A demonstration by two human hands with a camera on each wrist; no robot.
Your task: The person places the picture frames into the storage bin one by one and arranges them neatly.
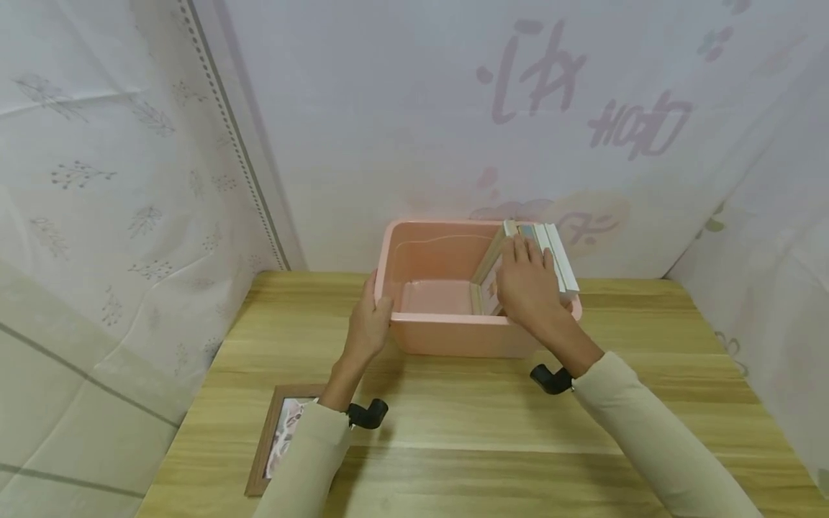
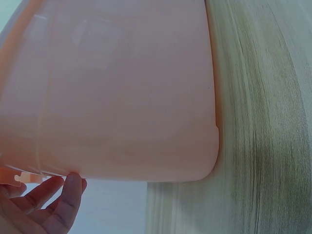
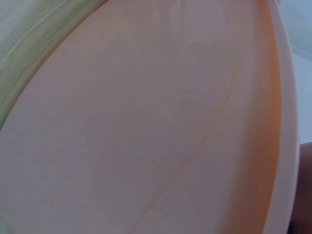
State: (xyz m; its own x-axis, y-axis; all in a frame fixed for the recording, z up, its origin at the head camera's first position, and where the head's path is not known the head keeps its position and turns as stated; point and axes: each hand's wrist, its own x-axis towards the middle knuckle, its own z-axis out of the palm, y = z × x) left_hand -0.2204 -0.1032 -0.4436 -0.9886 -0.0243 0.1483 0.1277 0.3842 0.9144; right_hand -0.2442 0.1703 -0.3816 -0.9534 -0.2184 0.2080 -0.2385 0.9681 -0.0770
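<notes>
A pink plastic bin (image 1: 453, 338) sits on the table, with picture frames (image 1: 562, 259) upright in its right part. At the bin's left end my left hand (image 1: 369, 324) grips the rim, thumb near the front corner and fingers along the outer wall. Fingertips (image 2: 72, 183) touch that wall in the left wrist view. My right hand (image 1: 529, 284) lies over the frames, fingers fairly straight across their top edges; its thumb is hidden. The leftmost frame leans inside the bin, and my hand covers part of it. The right wrist view is mostly filled by the bin's outer wall (image 3: 136, 117).
A brown picture frame (image 1: 264, 446) with a photo lies on the wooden table (image 1: 466, 432) at the front left, partly under my left sleeve (image 1: 307, 460). Patterned cloth (image 1: 401, 108) hangs behind the table and along both sides.
</notes>
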